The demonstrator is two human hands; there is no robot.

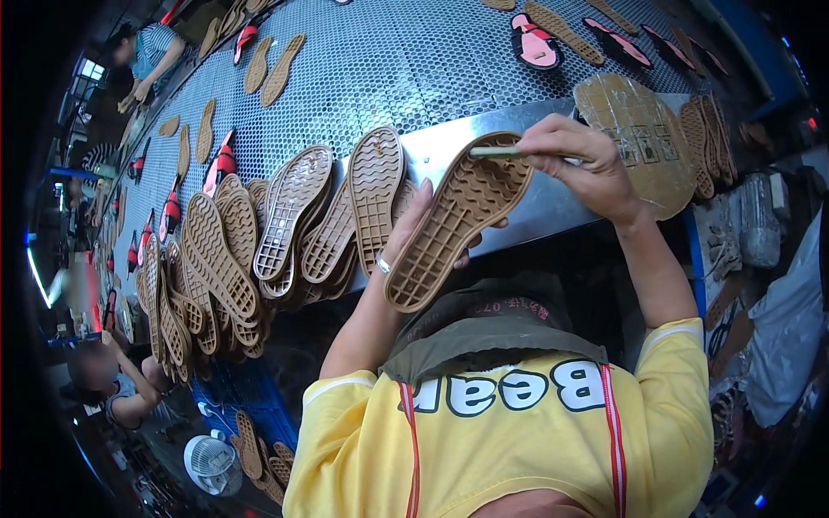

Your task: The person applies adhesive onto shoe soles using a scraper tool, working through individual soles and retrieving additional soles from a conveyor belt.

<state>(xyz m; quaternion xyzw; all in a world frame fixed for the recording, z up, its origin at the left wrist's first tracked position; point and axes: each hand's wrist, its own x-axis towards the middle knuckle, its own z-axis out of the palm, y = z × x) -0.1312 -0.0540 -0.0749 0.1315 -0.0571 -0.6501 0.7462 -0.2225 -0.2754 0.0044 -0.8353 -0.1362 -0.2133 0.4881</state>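
A brown, rubbery-looking shoe sole (459,217) with a raised rim is clamped in the left hand (406,235), thumb along one edge, fingertips showing past the other. It is held above the near edge of a smooth silver metal strip (553,203), patterned face up: square grid cells fill heel and waist, wavy ridges the forefoot. Its long axis runs diagonally, rounded heel toward the lower left, broader toe toward the upper right. The right hand (591,164) pinches a slim, pale green stick (494,152), its tip over the toe; contact I cannot tell. Similar brown patterned soles (222,268) lie heaped at left.
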